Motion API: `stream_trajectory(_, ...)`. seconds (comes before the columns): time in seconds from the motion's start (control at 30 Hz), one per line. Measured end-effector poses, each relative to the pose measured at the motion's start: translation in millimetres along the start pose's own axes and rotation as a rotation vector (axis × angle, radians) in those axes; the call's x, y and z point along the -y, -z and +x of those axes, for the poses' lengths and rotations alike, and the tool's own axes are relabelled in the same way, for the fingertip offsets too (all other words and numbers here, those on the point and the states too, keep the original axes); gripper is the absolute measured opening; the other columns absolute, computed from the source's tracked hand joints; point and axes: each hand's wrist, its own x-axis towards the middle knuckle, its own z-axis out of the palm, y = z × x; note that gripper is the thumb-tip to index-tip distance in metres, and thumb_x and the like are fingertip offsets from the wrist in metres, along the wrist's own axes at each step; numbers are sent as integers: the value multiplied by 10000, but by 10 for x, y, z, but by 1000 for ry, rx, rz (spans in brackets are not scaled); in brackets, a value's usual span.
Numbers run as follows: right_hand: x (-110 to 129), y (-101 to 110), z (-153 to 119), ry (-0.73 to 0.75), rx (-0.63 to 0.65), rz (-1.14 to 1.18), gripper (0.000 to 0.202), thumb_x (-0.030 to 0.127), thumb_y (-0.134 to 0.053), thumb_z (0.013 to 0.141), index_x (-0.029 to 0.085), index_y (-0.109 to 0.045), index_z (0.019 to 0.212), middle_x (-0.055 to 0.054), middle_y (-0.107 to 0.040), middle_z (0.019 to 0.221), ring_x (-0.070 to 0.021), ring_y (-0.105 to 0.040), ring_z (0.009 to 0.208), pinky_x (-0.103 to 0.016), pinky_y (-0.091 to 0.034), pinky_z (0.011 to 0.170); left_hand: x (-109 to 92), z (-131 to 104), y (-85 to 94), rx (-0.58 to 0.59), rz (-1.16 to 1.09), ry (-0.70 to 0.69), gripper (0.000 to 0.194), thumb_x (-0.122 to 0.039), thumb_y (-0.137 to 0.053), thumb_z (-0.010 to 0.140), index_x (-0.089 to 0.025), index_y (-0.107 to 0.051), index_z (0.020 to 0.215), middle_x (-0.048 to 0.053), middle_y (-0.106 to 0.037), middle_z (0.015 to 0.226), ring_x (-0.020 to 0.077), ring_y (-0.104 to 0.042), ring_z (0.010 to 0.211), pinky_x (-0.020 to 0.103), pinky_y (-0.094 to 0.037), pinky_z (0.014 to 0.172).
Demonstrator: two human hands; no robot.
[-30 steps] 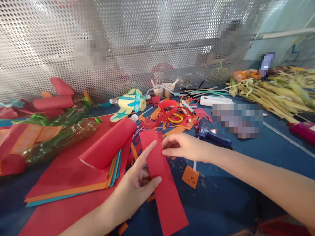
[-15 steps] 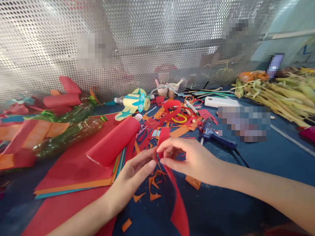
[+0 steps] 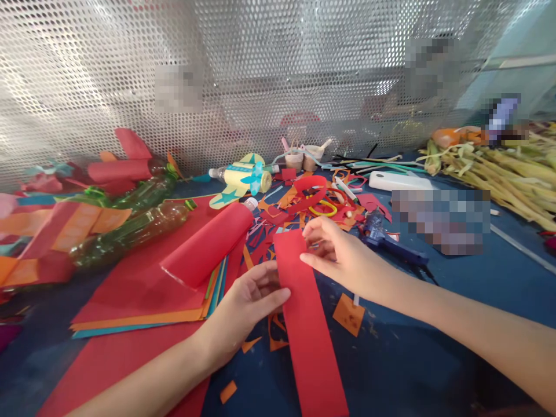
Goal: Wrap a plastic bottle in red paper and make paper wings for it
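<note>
A long red paper strip [image 3: 306, 324] runs from the middle of the view down toward its lower edge, its broad face turned up. My left hand [image 3: 256, 301] grips its left edge, thumb on top and the other fingers beneath. At the upper right edge, my right hand [image 3: 332, 249] pinches the strip between thumb and fingers. Left of the hands, a bottle wrapped in red paper [image 3: 208, 243] lies on a stack of coloured sheets [image 3: 130, 298]. A blue glue gun [image 3: 391, 240] rests to the right of my right hand.
Cut paper scraps [image 3: 278, 211] litter the middle of the dark blue table [image 3: 391, 359]. A yellow paper-covered bottle [image 3: 243, 178] lies behind them. Green plastic bottles [image 3: 130, 231] are at left, dried corn husks [image 3: 504, 174] at right. A perforated metal panel [image 3: 260, 69] stands behind.
The red strip has turned from a twisted, edge-on position to lie broad face up. My left hand has shifted onto its left edge, and my right hand has moved slightly up and right.
</note>
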Motion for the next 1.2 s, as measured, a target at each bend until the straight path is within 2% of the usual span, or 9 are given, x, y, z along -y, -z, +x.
stream_trajectory(0.1,-55,-31,22,-113,153,49,200,160,-527,837,248,-349,861,71,-550,635,-129,-573,556,-257,-436,557,66,26,41,-64,157,-102,500,-318,-704,745,-229,-449,1166,1,-637,838,178,-656,756,300,-534,699)
stream_trajectory(0.23,-132,-79,14,-102,217,-66,218,122,-559,819,237,-374,804,67,-562,649,-118,-583,595,-230,-408,555,102,14,110,-220,732,-500,312,-270,-561,856,-259,-447,1146,22,-569,921,178,-623,822,308,-526,736)
stream_trajectory(0.33,-154,-68,22,3,208,-216,180,143,-600,817,226,-441,817,50,-621,713,-107,-619,656,-199,-428,570,113,-14,142,-63,1131,-704,214,-175,-508,867,-245,-596,1049,76,-588,1108,228,-589,1043,360,-485,910)
stream_trajectory(0.4,-144,2,59,30,146,-356,107,155,-584,837,215,-495,824,30,-645,730,-114,-621,663,-211,-433,588,138,-23,150,64,1243,-765,267,-143,-476,869,-232,-644,1058,96,-584,1213,260,-534,1172,377,-458,980)
stream_trajectory(0.53,-120,301,178,-26,-22,-568,76,157,-516,867,186,-586,853,-35,-673,779,-163,-614,688,-285,-419,631,205,-10,154,112,1249,-765,338,-151,-478,861,-238,-650,1139,93,-608,1244,261,-567,1158,375,-480,981)
stream_trajectory(0.7,-196,696,293,-87,-29,-711,108,210,-561,856,192,-651,799,-21,-696,734,-154,-630,659,-261,-429,612,259,19,183,83,1219,-778,343,-180,-510,851,-281,-660,1142,67,-621,1243,261,-585,1142,374,-486,979)
stream_trajectory(0.8,-308,841,343,-113,-115,-815,114,189,-548,854,176,-657,822,-50,-699,785,-179,-633,711,-277,-427,634,271,22,204,79,1230,-783,341,-211,-532,846,-296,-654,1153,57,-617,1260,267,-585,1147,368,-486,978)
stream_trajectory(0.93,-465,937,416,-148,-166,-919,107,163,-555,848,163,-662,837,-78,-692,853,-205,-634,801,-301,-441,695,261,5,217,85,1275,-761,334,-280,-561,840,-305,-645,1162,52,-616,1272,270,-587,1150,352,-498,961)
stream_trajectory(1.2,-628,907,811,-330,-18,-956,244,310,-547,920,169,-586,1115,-69,-612,1121,-188,-619,935,-390,-521,801,227,-35,221,106,1411,-765,356,-358,-516,858,-288,-632,1187,80,-608,1288,296,-587,1154,393,-516,931)
